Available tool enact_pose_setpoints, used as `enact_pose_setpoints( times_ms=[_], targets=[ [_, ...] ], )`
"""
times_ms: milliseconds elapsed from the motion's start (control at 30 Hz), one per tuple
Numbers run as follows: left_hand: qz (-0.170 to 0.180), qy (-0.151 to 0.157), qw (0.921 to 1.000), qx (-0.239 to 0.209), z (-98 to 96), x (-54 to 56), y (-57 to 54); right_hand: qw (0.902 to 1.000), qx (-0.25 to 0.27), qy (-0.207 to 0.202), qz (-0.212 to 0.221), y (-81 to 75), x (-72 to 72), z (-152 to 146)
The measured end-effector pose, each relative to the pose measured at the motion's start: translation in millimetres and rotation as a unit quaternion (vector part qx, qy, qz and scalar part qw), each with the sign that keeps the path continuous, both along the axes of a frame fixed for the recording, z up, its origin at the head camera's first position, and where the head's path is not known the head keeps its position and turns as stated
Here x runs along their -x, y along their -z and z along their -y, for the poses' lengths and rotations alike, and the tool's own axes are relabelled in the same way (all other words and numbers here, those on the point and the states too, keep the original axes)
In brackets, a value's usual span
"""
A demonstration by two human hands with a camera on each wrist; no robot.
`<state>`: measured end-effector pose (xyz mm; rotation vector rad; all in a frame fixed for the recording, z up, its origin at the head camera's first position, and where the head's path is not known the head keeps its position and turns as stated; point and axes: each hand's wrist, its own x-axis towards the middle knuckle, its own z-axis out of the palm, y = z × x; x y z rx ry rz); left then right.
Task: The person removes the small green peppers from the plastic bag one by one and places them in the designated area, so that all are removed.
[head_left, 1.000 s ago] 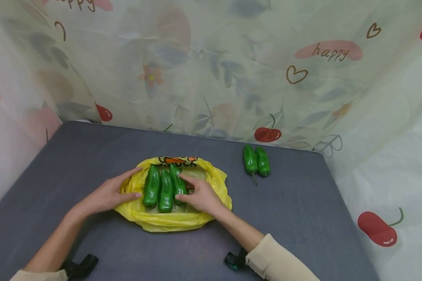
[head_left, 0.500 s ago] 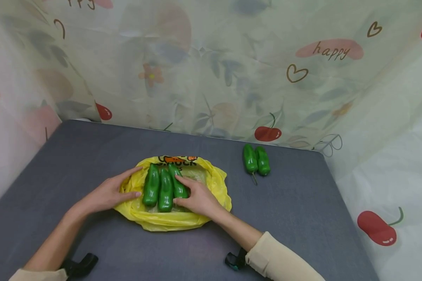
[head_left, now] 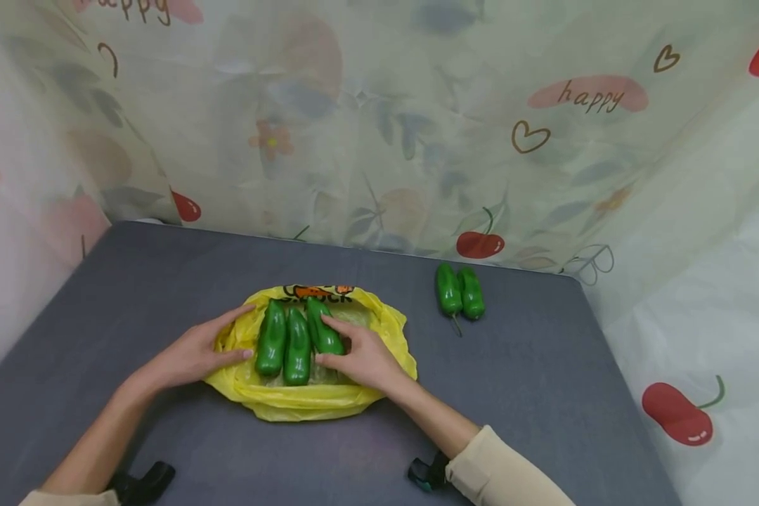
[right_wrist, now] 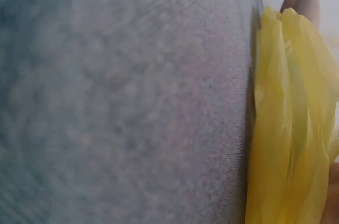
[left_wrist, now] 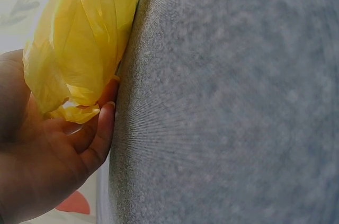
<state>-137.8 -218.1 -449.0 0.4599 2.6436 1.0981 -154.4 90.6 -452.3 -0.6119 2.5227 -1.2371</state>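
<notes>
A yellow plastic bag lies open on the table with its rim folded down. Inside, three green peppers lie side by side: a left pepper, a middle pepper and a right pepper. My left hand holds the bag's left side, thumb over the rim; in the left wrist view its fingers curl against the yellow plastic. My right hand reaches over the bag's right rim and grips the right pepper between thumb and fingers. In the right wrist view the bag mostly hides that hand.
Two more green peppers lie close together at the back right, a left one and a right one beside it. The dark grey table ends at a patterned curtain behind and on both sides.
The right pepper has tilted, its near end shifting right, away from the middle pepper, with my right hand on it. My left hand stays at the bag's left side.
</notes>
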Motion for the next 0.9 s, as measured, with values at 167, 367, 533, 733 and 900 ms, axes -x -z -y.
enact_pose_setpoints(
  times_ms=[167,367,533,733,900],
  targets=[
    [-0.004,0.001,1.0000,-0.002,1.3,-0.5,2.8,0.9985,0.045,0.002,0.033,-6.1,-2.6,-3.2],
    [-0.012,0.001,0.9999,-0.003,0.7,-0.6,1.8,0.9919,0.111,0.008,0.061,-15.3,-4.1,-7.2],
    [-0.015,0.002,0.9999,-0.001,0.7,-0.5,1.7,0.9846,0.161,0.028,0.061,-21.0,-4.6,-12.2],
    [-0.008,0.000,1.0000,0.000,0.9,0.1,2.2,0.9820,0.178,0.049,0.039,-27.8,-1.1,-21.9],
    [-0.004,-0.001,1.0000,0.000,0.1,0.4,1.6,0.9835,0.166,0.067,0.025,-33.5,1.3,-33.6]
  ],
)
